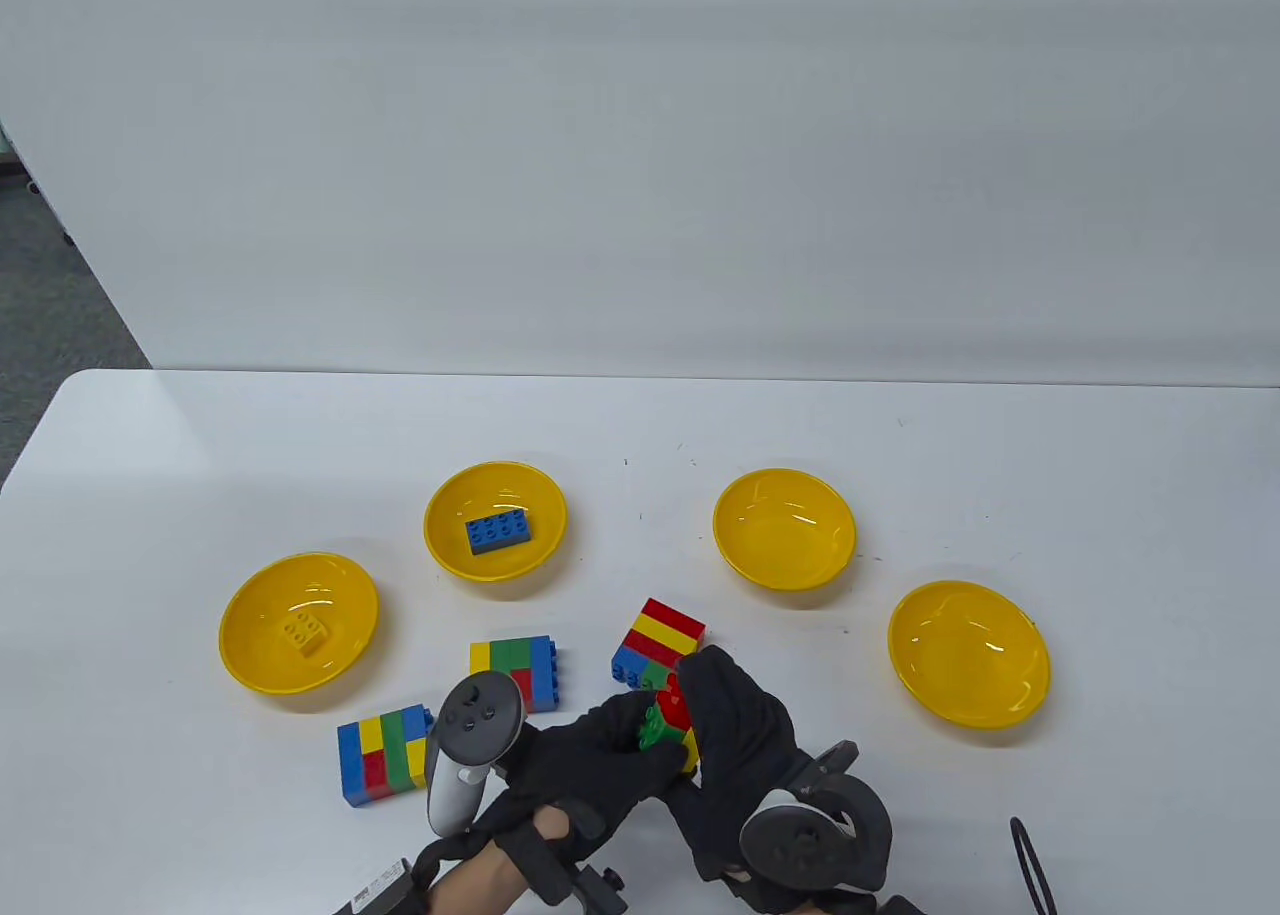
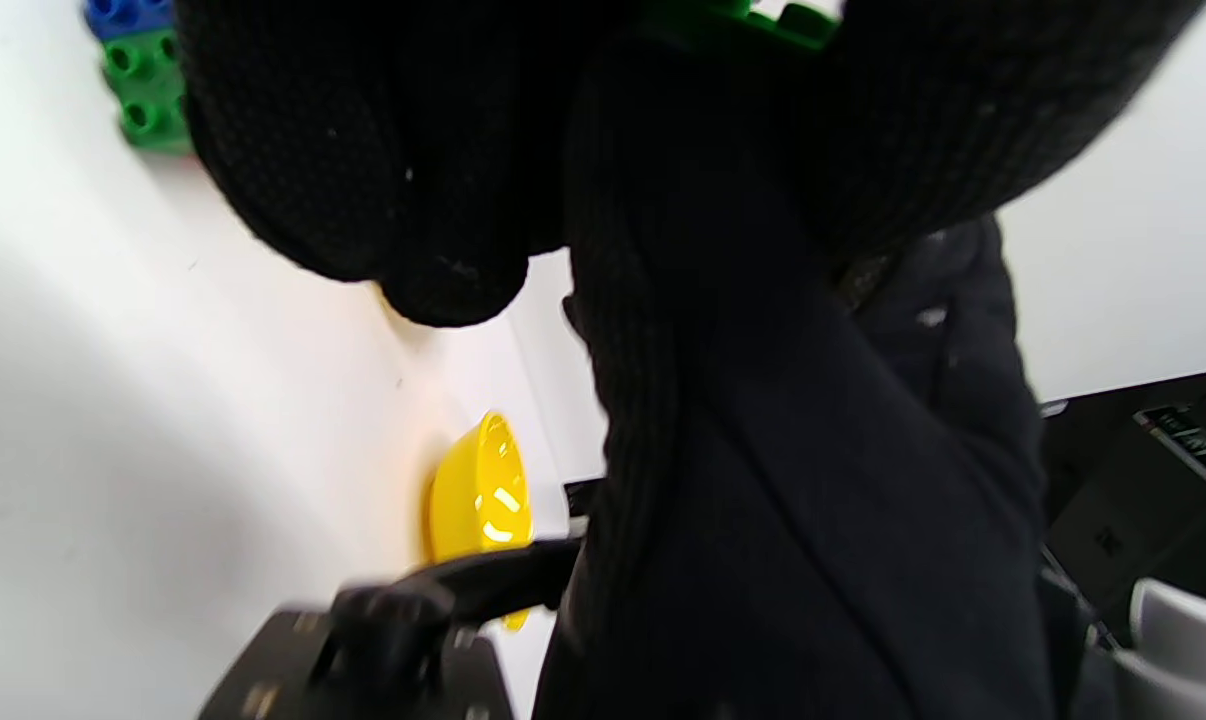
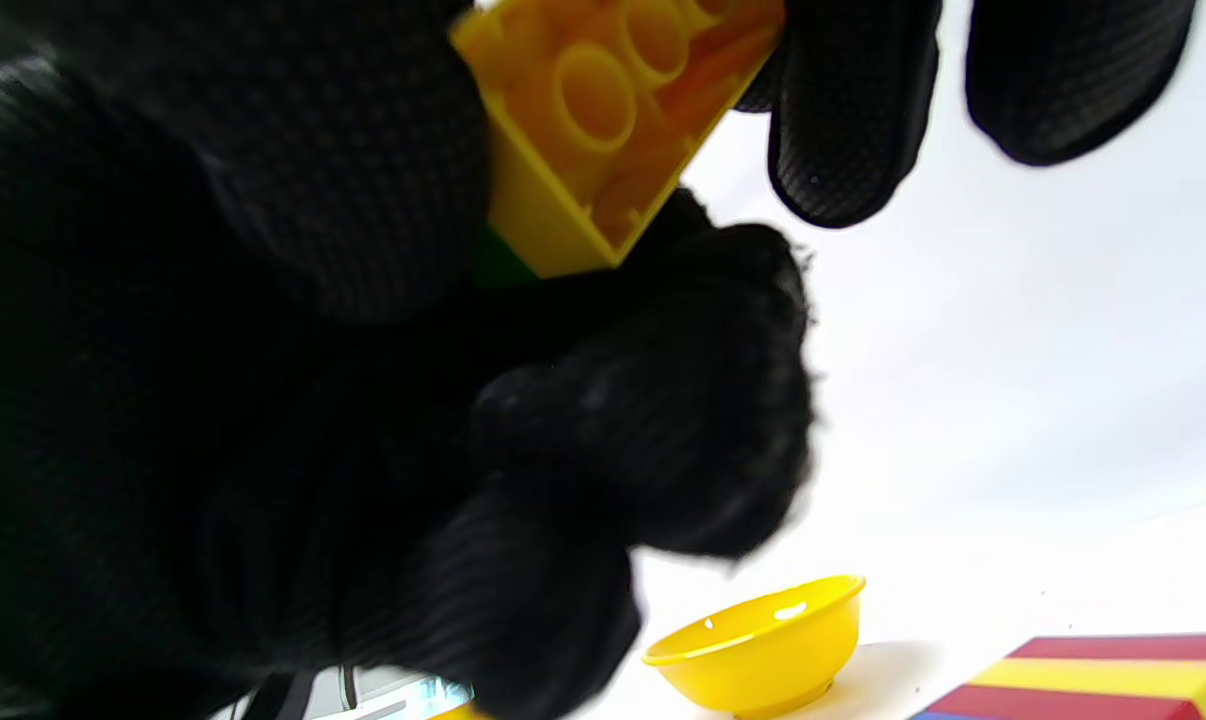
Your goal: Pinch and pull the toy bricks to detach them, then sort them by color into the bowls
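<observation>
From above the table, both gloved hands meet near the front edge, a little right of centre. The left hand [image 1: 590,755] and the right hand [image 1: 735,735] each have fingers curled round one small brick cluster [image 1: 668,723] of red, green and yellow, held between them just above the white table [image 1: 1100,455]. Just behind it stands a striped block [image 1: 655,643] of red, yellow, blue and green. Left of the hands lie two more assemblies: one [image 1: 518,670] toward the middle, another [image 1: 385,753] nearer the front edge. Four yellow bowls arc across the middle: the far-left bowl [image 1: 298,623] holds a yellow brick [image 1: 305,632], the next bowl [image 1: 495,520] a blue brick [image 1: 498,532], and two bowls [image 1: 785,528] [image 1: 968,652] sit to the right.

Through the left wrist camera, black glove fills most of the frame; the fingers [image 2: 363,150] close on a green brick [image 2: 753,20] at the top edge. A yellow bowl [image 2: 483,500] shows below.

Through the right wrist camera, the fingers [image 3: 843,110] and thumb pinch a yellow brick [image 3: 603,110], its hollow underside facing the lens, with a sliver of green beside it. One bowl [image 3: 763,650] rests on the table beyond.
</observation>
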Demonstrator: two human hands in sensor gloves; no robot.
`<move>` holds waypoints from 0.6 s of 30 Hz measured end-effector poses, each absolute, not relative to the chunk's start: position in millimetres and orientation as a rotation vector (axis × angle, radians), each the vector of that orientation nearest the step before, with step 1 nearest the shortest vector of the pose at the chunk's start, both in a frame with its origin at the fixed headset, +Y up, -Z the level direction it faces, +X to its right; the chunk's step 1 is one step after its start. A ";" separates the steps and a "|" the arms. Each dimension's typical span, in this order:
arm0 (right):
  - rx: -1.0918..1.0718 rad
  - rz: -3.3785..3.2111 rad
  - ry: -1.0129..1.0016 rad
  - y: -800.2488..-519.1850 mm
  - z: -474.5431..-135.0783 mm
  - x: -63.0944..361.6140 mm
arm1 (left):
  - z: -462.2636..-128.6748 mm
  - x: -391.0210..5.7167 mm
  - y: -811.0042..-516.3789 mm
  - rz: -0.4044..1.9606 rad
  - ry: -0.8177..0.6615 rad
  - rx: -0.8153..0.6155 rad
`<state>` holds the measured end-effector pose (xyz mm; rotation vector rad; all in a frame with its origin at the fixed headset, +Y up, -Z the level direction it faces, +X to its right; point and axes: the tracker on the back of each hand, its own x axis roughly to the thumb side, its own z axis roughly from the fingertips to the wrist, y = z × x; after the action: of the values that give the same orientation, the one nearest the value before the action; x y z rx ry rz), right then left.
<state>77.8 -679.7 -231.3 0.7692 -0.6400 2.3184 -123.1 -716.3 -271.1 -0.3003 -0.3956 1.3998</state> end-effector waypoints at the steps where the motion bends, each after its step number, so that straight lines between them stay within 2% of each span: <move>1: 0.779 2.311 -0.618 -677.9 -231.1 79.2 | -272.4 -126.1 -714.9 1.420 -0.395 -0.271; 5: 0.789 2.309 -0.633 -666.3 -234.5 94.3 | -281.6 -143.8 -707.1 1.457 -0.351 -0.153; 10: 0.685 2.184 -0.698 -647.6 -245.1 125.9 | -288.9 -160.9 -698.9 1.209 -0.381 -0.015; 13: 0.755 2.158 -0.611 -647.7 -249.0 126.9 | -290.2 -159.0 -700.2 1.094 -0.418 -0.016; 18: 0.912 2.378 -0.396 -667.7 -251.0 99.5 | -288.8 -147.4 -700.9 1.018 -0.503 -0.082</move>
<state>99.5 -667.7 -251.0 0.9121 -0.3962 2.3785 -147.4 -700.9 -288.8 -0.0819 -0.5030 1.0181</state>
